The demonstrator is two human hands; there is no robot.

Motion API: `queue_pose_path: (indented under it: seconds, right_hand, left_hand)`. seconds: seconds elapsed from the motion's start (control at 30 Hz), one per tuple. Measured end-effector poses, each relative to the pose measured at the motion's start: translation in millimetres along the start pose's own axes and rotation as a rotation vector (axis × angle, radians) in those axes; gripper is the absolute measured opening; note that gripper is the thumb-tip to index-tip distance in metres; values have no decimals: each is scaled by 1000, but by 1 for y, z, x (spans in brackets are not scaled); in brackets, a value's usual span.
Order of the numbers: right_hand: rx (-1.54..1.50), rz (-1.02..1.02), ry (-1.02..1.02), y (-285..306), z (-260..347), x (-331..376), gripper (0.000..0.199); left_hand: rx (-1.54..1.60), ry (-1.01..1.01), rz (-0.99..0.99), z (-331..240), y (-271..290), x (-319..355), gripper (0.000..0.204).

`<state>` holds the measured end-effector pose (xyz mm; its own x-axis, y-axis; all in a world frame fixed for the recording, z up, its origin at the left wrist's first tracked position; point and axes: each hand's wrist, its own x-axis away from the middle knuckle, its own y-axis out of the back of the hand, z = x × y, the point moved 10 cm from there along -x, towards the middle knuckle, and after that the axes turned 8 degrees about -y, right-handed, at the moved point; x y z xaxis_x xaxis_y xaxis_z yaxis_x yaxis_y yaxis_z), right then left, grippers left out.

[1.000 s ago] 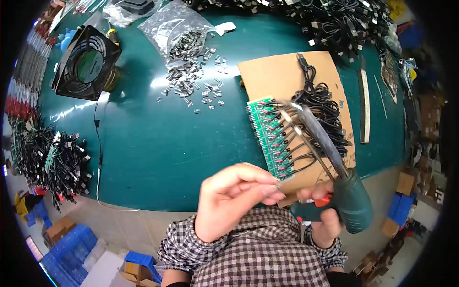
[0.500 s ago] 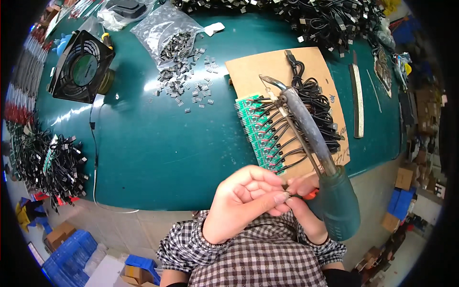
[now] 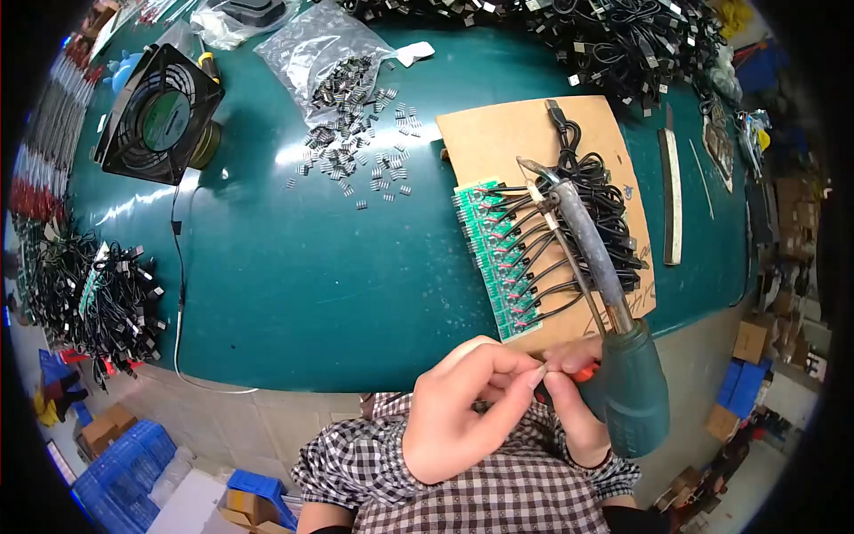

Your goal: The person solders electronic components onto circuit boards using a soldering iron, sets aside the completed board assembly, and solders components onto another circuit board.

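My left hand (image 3: 471,405) is closed in a pinch, its thumb and fingertips meeting those of my right hand (image 3: 578,405) at the table's near edge. Whatever is between the fingertips is too small to make out. A soldering iron (image 3: 633,392) with a green handle, orange part and thin side tube lies against my right hand, which seems closed round it; the handle hides some fingers. Its bent tip points away, over black cables (image 3: 596,205). Beyond my hands, a row of green circuit boards (image 3: 498,262), wired to the cables, rests on a cardboard sheet (image 3: 494,133).
Small black pin connectors (image 3: 347,147) spill from a clear plastic bag (image 3: 311,49). A black fan (image 3: 160,116) stands at the far left. Cable bundles (image 3: 107,307) hang at the left edge, and a big cable heap (image 3: 623,44) lies at the back right, beyond a flat bar (image 3: 670,196).
My left hand has shifted right and its fingers have closed further against my right fingertips. The iron's tip has swung slightly right and nearer. The whole view has shifted a little.
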<state>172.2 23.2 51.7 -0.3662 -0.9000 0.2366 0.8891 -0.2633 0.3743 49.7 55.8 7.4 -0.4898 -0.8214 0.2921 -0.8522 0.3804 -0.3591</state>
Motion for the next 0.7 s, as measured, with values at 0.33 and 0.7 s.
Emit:
queue_pose_path:
  seconds: [0.33,0.7]
  right_hand:
    - [-146,38,-45,-2,-17,2,22]
    - [181,126,-6,-10,-1,-3,21]
  left_hand:
    - [-61,-142,-50,-16,3,-1,11]
    - [-190,-157,0,-16,19,-2,9]
